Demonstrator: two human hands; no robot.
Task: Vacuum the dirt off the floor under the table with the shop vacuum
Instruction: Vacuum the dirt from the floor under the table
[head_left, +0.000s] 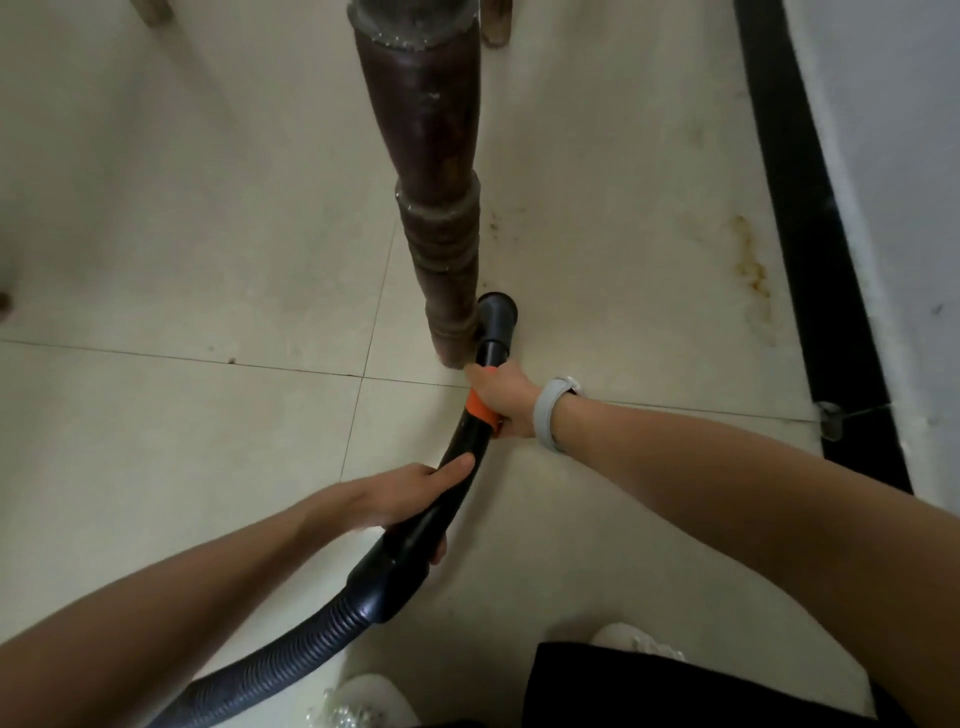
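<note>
A black vacuum hose (291, 644) with a ribbed section runs up from the bottom left into a smooth curved handle with an orange collar (479, 409). Its round black nozzle (497, 315) rests on the cream tile floor (208, 260), right beside the foot of a dark turned wooden table leg (441, 218). My right hand (506, 397), with a grey wristband, is wrapped around the tube at the orange collar. My left hand (410, 496) grips the curved handle lower down.
Brown rust-like stains (748, 260) mark the tiles to the right of the leg. A black skirting strip (810, 234) runs along the white wall (893, 156) at the right. Other furniture feet (496, 23) stand at the top. My shoes (363, 699) are at the bottom.
</note>
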